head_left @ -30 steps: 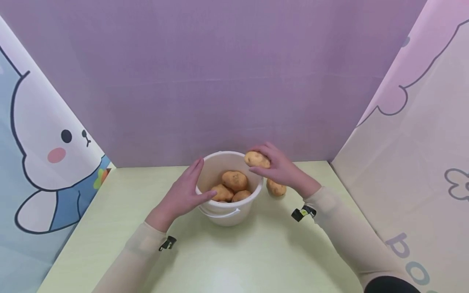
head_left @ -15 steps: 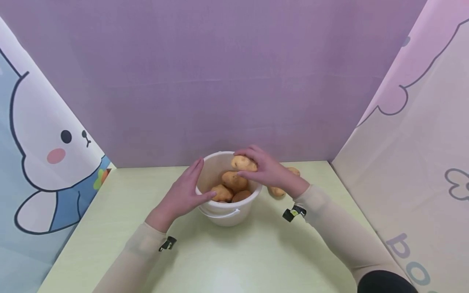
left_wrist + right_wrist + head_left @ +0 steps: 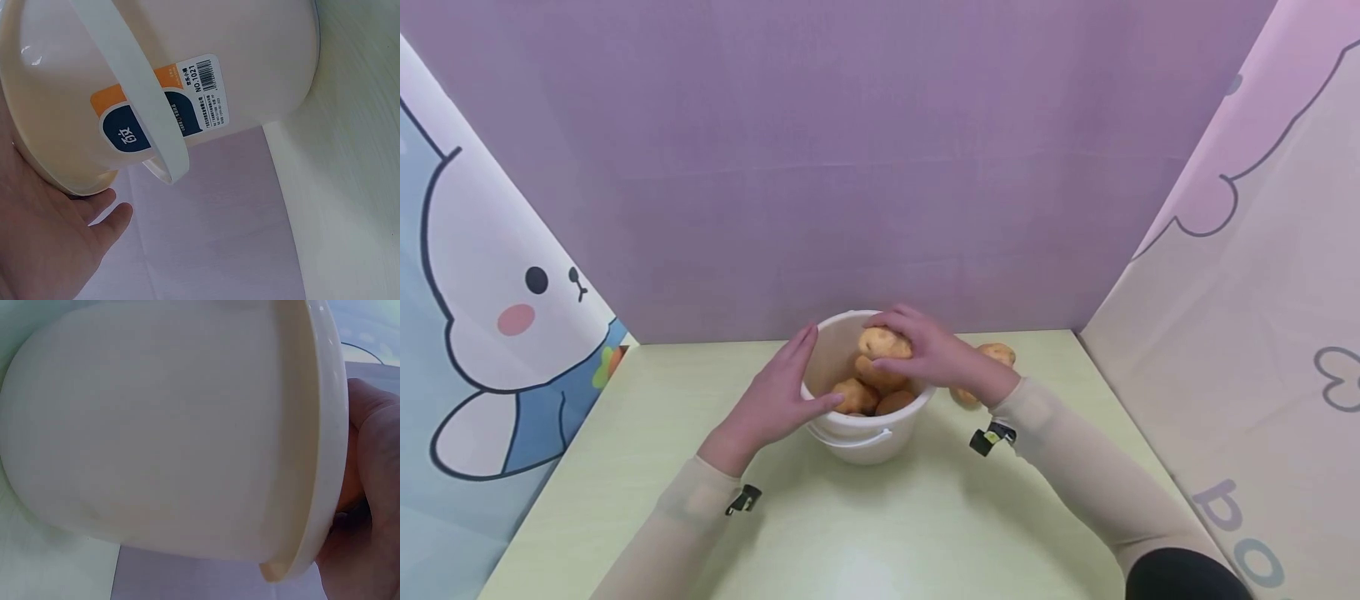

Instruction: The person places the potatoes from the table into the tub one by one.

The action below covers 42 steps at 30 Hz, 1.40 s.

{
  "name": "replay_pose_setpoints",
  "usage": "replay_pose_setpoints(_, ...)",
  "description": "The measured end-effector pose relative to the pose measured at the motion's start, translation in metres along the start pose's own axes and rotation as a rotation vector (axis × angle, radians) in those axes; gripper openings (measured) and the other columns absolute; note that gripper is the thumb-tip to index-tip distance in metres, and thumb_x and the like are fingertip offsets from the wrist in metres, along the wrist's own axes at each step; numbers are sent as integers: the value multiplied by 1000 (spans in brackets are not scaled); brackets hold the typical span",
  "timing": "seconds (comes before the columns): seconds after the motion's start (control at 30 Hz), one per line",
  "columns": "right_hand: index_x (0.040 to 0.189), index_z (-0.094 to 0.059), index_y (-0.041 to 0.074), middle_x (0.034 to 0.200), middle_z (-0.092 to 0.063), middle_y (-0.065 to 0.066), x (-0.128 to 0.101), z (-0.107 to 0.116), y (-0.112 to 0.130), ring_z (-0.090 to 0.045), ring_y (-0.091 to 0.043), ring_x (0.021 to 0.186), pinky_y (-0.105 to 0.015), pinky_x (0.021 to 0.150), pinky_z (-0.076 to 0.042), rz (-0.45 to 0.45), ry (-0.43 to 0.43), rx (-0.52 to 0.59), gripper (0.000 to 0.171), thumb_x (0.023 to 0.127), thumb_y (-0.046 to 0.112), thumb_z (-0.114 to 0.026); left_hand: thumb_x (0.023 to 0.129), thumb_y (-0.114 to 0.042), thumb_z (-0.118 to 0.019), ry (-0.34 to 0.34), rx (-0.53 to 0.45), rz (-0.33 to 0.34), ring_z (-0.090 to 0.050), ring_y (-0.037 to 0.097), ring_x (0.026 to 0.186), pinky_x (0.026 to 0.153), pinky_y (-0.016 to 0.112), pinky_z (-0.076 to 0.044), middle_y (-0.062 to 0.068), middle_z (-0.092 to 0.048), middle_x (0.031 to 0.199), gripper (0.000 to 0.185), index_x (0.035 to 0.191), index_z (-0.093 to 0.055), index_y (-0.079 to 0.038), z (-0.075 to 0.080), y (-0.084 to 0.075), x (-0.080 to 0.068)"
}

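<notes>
A white plastic bucket [image 3: 859, 440] stands on the pale green table [image 3: 865, 533] and holds several potatoes [image 3: 855, 394]. My right hand [image 3: 925, 350] grips another potato [image 3: 883, 342] just above the bucket's opening. My left hand [image 3: 775, 398] lies flat against the bucket's left rim, fingers straight. The left wrist view shows the bucket [image 3: 206, 69] with its white handle [image 3: 140, 100], an orange and blue label, and my left hand [image 3: 47, 250] at the rim. In the right wrist view the bucket wall [image 3: 162, 431] fills the frame, with my right hand [image 3: 369, 487] over its rim.
Two more potatoes [image 3: 998, 354] lie on the table right of the bucket, partly behind my right wrist. A purple back wall [image 3: 880, 167] and cartoon-printed side panels [image 3: 490, 317] close in the table on three sides.
My right hand has carried the potato leftward from the bucket's right rim to over its opening. The left hand and bucket have not moved.
</notes>
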State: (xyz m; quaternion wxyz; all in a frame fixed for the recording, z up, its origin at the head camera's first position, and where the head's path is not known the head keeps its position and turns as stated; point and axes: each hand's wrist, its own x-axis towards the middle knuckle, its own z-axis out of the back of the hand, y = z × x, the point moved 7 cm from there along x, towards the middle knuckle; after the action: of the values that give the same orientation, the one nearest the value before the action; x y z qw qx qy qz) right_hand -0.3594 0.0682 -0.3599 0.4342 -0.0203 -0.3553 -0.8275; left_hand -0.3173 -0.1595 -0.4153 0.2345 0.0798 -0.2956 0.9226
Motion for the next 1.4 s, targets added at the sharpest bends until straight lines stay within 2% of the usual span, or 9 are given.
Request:
replay_pose_setpoints(0.3, 147, -66, 23, 138, -61, 3, 6, -12, 6, -62, -16, 117, -38, 98, -59, 16, 51, -18, 51, 101, 34, -85, 97, -74, -70, -8, -3, -14, -23, 41, 167, 130, 65, -29, 17, -17, 183, 120, 177, -16, -2, 1, -1, -1)
replay_pose_setpoints(0.63, 144, -68, 13, 145, -63, -3, 11, -20, 17, -57, -19, 132, -42, 113, -51, 82, 86, -64, 49, 101, 30, -84, 97, -74, -71, -10, 4, -12, -23, 40, 167, 130, 65, -29, 16, -16, 184, 120, 177, -16, -2, 1, -1, -1)
replay_pose_setpoints(1.0, 143, -68, 4, 144, -64, -8, 15, -25, 18, -59, -22, 132, -43, 114, -50, 118, 105, -100, 53, 100, 29, -84, 97, -74, -70, -1, -4, -5, -21, 40, 167, 130, 66, -28, 14, -14, 184, 120, 177, -15, -4, 2, -2, -2)
replay_pose_setpoints(1.23, 143, -68, 6, 140, -67, -6, 17, -26, 19, -60, -20, 129, -40, 112, -51, 124, 115, -118, 53, 99, 30, -86, 98, -64, -75, 1, 3, -5, -21, 40, 167, 130, 65, -29, 15, -15, 184, 116, 177, -15, -3, 3, -4, -2)
replay_pose_setpoints(1.4, 141, -69, 8, 137, -68, -5, 17, -27, 20, -61, -19, 125, -38, 110, -52, 131, 118, -134, 52, 98, 31, -87, 98, -65, -74, 4, 3, -7, -21, 40, 167, 130, 65, -28, 16, -15, 184, 117, 177, -16, -2, 2, -4, -2)
